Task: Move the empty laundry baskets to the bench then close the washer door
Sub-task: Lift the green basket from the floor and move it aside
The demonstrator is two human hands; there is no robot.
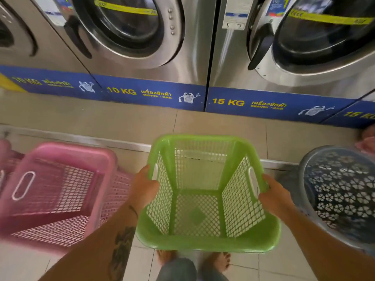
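Green basket (pixel 203 243) in the middle of the view, empty, open side up and tipped a little away, held between both hands in front of the washers. Left hand (pixel 145 189) closed over the left rim, thumb inside over the edge, just beside the handle slot. Right hand (pixel 276 197) wrapped in the same way around the right rim, next to the other slot. Below the near rim, two bare feet (pixel 221 260) on the tiled floor (pixel 223 130).

To the left, a pink basket (pixel 54 191), also empty, lying tilted and blurred, near the left forearm; touching it or not, cannot tell. To the right, a round grey basket (pixel 341 191) with a flower-like hole pattern, close to the right forearm.

Behind, side by side, the 10 KG washer (pixel 129 27) and the 15 KG washer (pixel 316 37), both of steel with round glass doors, above a blue strip (pixel 154 86) with yellow letters.
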